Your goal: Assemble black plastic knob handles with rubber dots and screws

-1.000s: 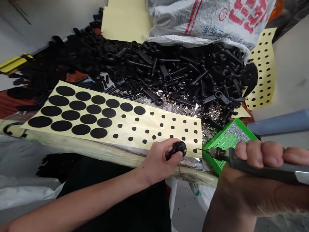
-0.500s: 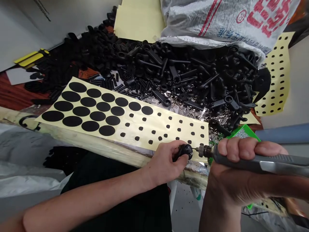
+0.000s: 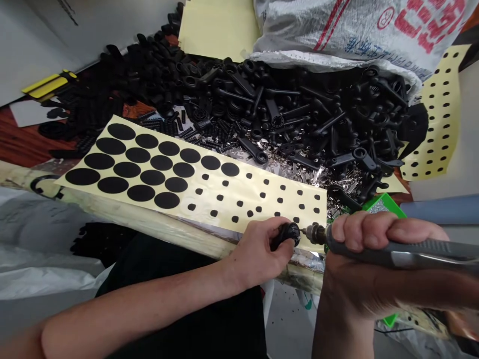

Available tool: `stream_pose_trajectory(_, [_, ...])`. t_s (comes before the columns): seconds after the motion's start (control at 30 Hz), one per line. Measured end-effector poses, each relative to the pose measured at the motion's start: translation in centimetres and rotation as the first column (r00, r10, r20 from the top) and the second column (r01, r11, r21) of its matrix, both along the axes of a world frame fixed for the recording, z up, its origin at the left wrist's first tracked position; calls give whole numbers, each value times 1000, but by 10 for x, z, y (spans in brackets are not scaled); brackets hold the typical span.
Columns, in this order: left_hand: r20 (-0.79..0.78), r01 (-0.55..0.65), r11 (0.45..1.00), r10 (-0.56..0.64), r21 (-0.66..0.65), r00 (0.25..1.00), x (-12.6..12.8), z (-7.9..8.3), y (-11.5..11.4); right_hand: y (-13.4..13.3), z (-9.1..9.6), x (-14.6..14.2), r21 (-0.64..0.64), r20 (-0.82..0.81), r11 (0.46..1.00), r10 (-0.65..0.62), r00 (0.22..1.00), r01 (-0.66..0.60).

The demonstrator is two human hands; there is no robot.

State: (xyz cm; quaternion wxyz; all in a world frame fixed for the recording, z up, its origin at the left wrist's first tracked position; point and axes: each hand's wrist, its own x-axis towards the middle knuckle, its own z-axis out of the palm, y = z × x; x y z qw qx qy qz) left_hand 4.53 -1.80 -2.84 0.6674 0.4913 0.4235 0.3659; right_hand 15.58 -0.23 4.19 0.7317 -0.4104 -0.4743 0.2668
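Note:
A small rounded black plastic part [image 3: 287, 236] is gripped between the thumb and fingers of my left hand [image 3: 258, 252], at the front edge of the table. My right hand [image 3: 374, 254] is wrapped around a grey electric screwdriver [image 3: 407, 252]. Its metal chuck [image 3: 315, 233] points left, and the thin bit meets the right face of the black part. Whether a screw sits at the tip is too small to tell. Just beyond my left hand lies a yellowish backing sheet [image 3: 232, 192] with large black ovals and small black dots stuck on it.
Behind the sheet spreads a heap of black plastic crank-like parts [image 3: 277, 112], with small shiny metal pieces [image 3: 318, 177] in front. A white woven sack [image 3: 337, 35] stands at the back. A green tray [image 3: 385, 203] of tiny metal bits and a dotted sheet [image 3: 441, 114] are at right.
The screwdriver has shifted slightly left, its chuck now closer to the black part. My left hand keeps the same hold. The whole view has shifted a little.

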Motion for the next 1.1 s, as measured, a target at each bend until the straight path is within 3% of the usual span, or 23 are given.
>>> stream_pose_trajectory(0.33, [-196,10,982,27,188,980,-1,5,-3,4,-4,-13,-24,37,999,32,999,-31])
stream_pose_trajectory(0.6, [-205,-4,978,48,207,978,-2,4,-4,9,-6,-25,-61,33,978,-197,980,199])
stream_pose_trajectory(0.73, [-39,-51,996,54,79,998,0,-1,-2,9,-1,-20,-106,-74,982,-162,984,153])
stream_pose_trajectory(0.83, [151,-26,998,34,-56,988,-3,0,1,9,5,-10,-96,-52,984,-155,987,150])
stream_pose_trajectory(1.0, [355,137,975,-67,-176,933,-22,13,1,7,5,8,-52,109,959,-270,957,277])
stream_pose_trajectory(1.07, [396,154,971,-70,-184,916,-33,18,-1,0,3,17,-99,299,941,-283,912,324])
stream_pose_trajectory(1.1, [405,152,970,-65,-188,912,-39,21,-2,-6,3,22,-125,458,921,-277,845,369])
